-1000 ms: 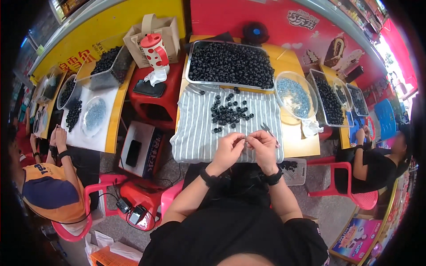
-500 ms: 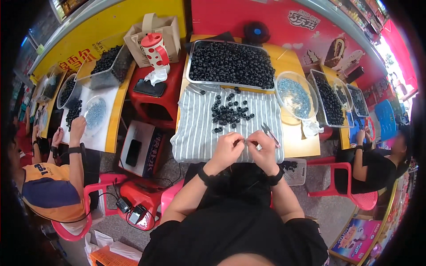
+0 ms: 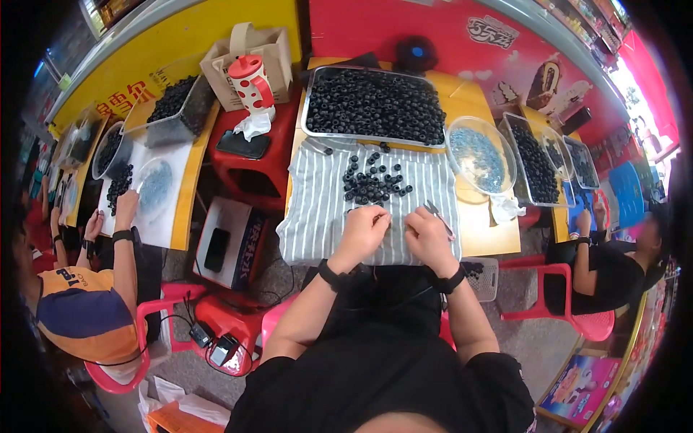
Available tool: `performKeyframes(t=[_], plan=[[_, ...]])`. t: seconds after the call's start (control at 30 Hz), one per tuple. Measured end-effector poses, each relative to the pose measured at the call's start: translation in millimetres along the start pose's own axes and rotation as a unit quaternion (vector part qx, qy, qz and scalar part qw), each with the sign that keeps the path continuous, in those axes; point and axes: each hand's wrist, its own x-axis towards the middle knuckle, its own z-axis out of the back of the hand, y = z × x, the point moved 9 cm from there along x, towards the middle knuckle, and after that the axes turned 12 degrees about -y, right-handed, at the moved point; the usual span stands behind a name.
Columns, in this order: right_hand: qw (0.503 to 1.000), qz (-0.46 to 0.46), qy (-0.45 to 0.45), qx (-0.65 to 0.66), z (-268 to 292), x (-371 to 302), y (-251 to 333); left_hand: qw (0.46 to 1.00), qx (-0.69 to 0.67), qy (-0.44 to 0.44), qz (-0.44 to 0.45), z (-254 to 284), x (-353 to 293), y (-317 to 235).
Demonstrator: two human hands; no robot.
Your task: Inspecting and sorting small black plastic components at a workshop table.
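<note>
On a grey-and-white striped cloth (image 3: pixel 310 224) lies a loose pile of small black ring-shaped pieces (image 3: pixel 372 186). My left hand (image 3: pixel 367 229) is at the pile's near edge, its fingers pinched together; what is in them is too small to see. To its right, apart from it, my right hand (image 3: pixel 427 234) has its fingers curled closed, with their contents hidden. Snips (image 3: pixel 437 213) lie on the cloth just beyond my right hand. Behind the cloth stands a clear tray (image 3: pixel 307 128) full of the same black pieces. A round clear tub (image 3: pixel 515 169) of small bluish bits sits at its right.
A red stool (image 3: pixel 249 169) at left carries a phone, a crumpled tissue and a spotted cup (image 3: pixel 249 79). A grey basket (image 3: pixel 485 285) stands below the table's right side. Co-workers sit at tables left (image 3: pixel 86 303) and right (image 3: pixel 606 267). A small fan (image 3: pixel 416 53) is at the back.
My hands, fingertips together before, have separated. The left moved slightly forward to the near edge of the black pieces; the right shifted a little right.
</note>
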Motion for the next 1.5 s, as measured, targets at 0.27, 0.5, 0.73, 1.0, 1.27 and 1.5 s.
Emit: performKeyframes(t=[0.27, 0.5, 0.73, 1.0, 1.27, 1.5], plan=[[0.893, -0.276, -0.001, 0.354, -9.7, -19.7, -32.2, 0.842, -0.473, 0.105, 0.236, -13.6, -31.9, 29.4], [0.916, -0.199, 0.015, 0.348, -12.2, -13.0, 8.9, 0.846, -0.465, 0.127, 0.229, -17.7, -37.6, 37.7], [0.944, -0.163, 0.018, 0.287, -11.0, -12.8, 15.0, 0.861, -0.45, 0.133, 0.194, -16.9, -37.7, 31.2], [0.888, -0.29, 0.203, 0.294, -28.2, -17.5, -14.9, 0.863, -0.434, 0.183, 0.184, -16.4, -36.5, 25.0], [0.999, 0.011, 0.035, -0.035, -18.6, 61.5, -12.9, 0.802, -0.531, 0.149, 0.229, -15.2, -32.7, 30.7], [0.981, 0.03, 0.1, -0.162, -52.4, 72.5, -13.4, 0.8, -0.538, 0.14, 0.225, -11.3, -31.3, 30.1]])
